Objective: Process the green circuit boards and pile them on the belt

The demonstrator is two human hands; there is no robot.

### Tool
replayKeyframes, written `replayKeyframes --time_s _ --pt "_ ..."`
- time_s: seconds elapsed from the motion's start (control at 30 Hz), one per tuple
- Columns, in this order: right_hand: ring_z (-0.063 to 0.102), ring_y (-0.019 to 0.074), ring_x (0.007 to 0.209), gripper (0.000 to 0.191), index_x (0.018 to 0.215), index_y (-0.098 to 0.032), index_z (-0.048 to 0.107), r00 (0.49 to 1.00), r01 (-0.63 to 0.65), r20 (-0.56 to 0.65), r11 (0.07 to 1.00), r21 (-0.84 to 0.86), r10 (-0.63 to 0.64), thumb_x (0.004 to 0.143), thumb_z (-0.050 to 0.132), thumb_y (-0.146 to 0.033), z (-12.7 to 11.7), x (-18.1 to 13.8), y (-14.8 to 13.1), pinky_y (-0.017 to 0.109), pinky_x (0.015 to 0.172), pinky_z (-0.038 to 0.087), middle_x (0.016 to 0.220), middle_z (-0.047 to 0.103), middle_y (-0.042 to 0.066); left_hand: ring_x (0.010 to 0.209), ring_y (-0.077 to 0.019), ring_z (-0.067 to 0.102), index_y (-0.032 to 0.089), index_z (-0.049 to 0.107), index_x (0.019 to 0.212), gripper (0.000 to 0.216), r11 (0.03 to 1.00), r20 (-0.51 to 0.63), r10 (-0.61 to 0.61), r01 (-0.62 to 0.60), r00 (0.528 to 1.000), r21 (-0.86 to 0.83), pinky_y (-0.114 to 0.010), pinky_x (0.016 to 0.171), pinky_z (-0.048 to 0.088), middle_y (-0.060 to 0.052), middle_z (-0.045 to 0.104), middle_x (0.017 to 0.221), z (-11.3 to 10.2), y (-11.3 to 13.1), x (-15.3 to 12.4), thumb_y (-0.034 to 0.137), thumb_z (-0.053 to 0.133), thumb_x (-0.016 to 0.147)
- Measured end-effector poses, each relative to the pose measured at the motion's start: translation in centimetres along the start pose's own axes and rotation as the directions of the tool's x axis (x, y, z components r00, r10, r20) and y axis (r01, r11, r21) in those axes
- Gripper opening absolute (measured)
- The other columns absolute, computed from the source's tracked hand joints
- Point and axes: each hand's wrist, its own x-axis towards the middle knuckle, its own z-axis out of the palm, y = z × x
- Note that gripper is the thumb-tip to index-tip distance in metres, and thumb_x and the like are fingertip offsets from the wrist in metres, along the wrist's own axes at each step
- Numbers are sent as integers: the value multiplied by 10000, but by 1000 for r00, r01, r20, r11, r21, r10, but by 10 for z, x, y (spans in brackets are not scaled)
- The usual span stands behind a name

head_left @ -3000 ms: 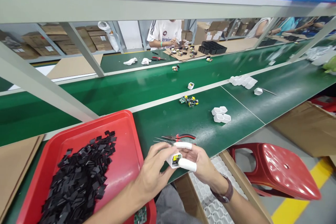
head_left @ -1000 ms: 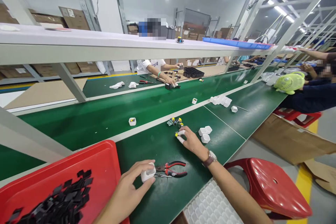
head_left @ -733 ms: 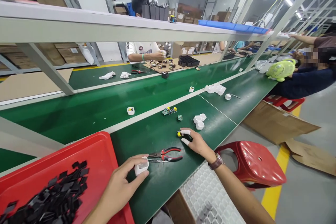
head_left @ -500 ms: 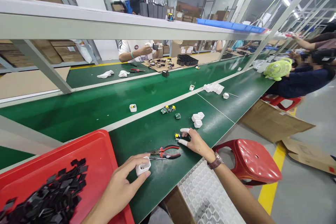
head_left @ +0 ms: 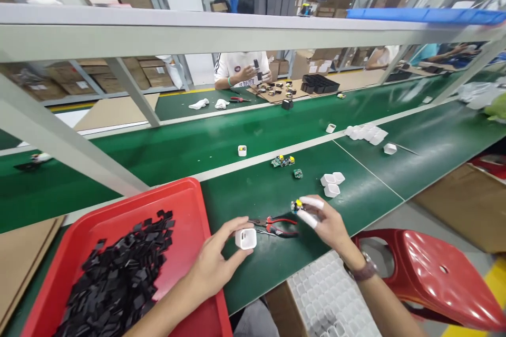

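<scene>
Right of centre, the right hand [head_left: 327,222] hides one end of the small part [head_left: 297,206] from me; the bottom edge cuts off the red tray [head_left: 185,245], the right edge a blurred green thing [head_left: 497,106].

The left hand [head_left: 213,260] shows its back, with the thumb and fingers bent in a gripping curve. The right hand [head_left: 329,222] is a little farther forward and pinches with thumb and finger. The left forearm [head_left: 164,308] and right forearm [head_left: 389,300] are both bare
</scene>
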Motion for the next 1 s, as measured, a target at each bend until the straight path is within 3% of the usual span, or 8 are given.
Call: replayKeyframes --time_s 0.13,0.27,0.47,0.73,1.0 --pt "690 265 1090 510 1392 -357 596 990 131 36 978 162 -139 930 720 -180 24 -24 -63 409 862 640 1242 663 98 1153 -210 721 272 508 1423 515 988 -33 148 -147 988 42 -385 1012 602 -84 723 1282 10 11 4 179 685 949" --pt "658 302 1182 624 1485 -321 520 950 308 35 950 57 -310 930 691 -92 39 -30 -94 496 982 598 1279 662 131 1185 -203 689 255 488 1458 539 977 -35 209 -207 977 59 -367 1037 583 -86 702 1283 15 18 4 169 678 961" --pt "672 268 1161 595 1511 -187 479 899 435 54 901 -7 -434 956 640 -45 41 -31 -90 427 962 617 1255 676 167 1231 -203 648 248 480 1475 544 969 -16 241 -240 970 66 -355 1069 555 -88 670 1306 15 17 -2 152 661 971" --pt "681 264 1167 557 1497 -194 489 892 440 141 897 -42 -430 973 642 -82 36 -28 -94 418 970 625 1256 691 163 1252 -214 625 236 452 1490 555 957 16 278 -278 960 78 -372 1069 549 -98 655 1324 14 16 -1 128 638 979" --pt "675 266 1177 585 1504 -190 485 875 466 152 885 -11 -459 960 655 -58 35 -27 -91 431 951 626 1254 698 169 1244 -217 628 230 458 1488 554 956 43 284 -287 958 57 -381 1073 544 -109 646 1322 13 22 -2 120 643 978"
